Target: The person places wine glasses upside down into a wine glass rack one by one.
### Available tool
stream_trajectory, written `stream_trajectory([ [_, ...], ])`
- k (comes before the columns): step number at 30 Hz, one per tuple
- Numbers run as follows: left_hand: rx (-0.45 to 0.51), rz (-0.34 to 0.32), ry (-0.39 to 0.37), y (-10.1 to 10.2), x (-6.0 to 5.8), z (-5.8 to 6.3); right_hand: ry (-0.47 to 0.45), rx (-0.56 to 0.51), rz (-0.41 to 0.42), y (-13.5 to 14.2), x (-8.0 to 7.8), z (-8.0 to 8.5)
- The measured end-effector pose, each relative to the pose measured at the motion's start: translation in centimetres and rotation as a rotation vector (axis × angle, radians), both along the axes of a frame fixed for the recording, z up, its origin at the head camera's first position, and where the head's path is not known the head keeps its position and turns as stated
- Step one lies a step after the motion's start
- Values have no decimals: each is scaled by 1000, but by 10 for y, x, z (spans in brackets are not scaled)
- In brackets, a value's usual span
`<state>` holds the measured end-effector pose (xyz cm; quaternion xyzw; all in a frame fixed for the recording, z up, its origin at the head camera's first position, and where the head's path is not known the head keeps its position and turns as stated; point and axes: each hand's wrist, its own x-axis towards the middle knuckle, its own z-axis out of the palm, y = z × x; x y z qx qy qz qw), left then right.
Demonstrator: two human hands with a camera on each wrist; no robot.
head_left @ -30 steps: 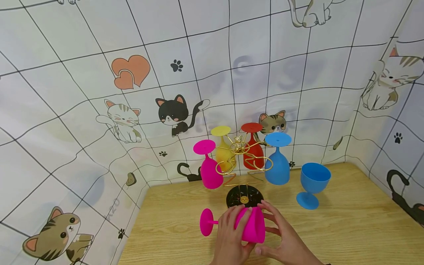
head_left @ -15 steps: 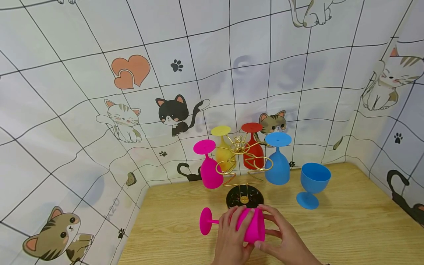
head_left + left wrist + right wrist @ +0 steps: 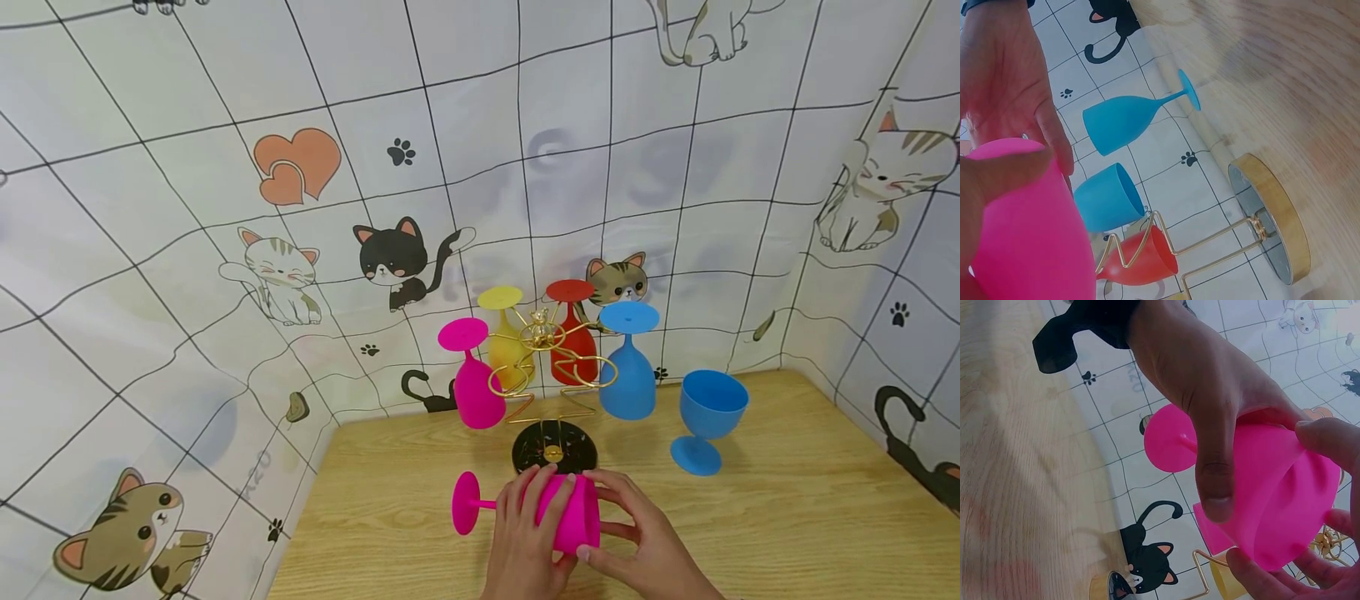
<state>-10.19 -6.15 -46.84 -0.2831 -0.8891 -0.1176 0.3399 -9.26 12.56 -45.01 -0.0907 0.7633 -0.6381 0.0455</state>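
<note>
A pink plastic goblet is held on its side above the table, foot to the left and mouth to the right. My left hand wraps its bowl from the near side, thumb underneath. At the mouth, my right hand holds the rim between thumb and fingers, as the right wrist view shows on the goblet's bowl. Just behind stands a gold wire glass rack with a round black base. Upside down on it hang another pink goblet, a yellow one, a red one and a blue one.
A second blue goblet stands upright on the wooden table, right of the rack. Behind the table and along both sides hangs a white sheet printed with grid lines and cats.
My right thumb has come in against the rim of the held goblet, and the right fingers have settled slightly lower. The left hand keeps its grip; the rack and other goblets stay put.
</note>
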Motion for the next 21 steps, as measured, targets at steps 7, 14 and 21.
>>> stream_trajectory([
  [7, -38, 22, 17, -2, 0, 3, 24, -10, -6, 1, 2, 1],
  [14, 129, -102, 10, -14, 3, 19, 78, -7, -31, 3, 1, 2],
  [21, 831, -463, -18, -22, 12, 18, 160, -6, -65, 5, 1, 5],
])
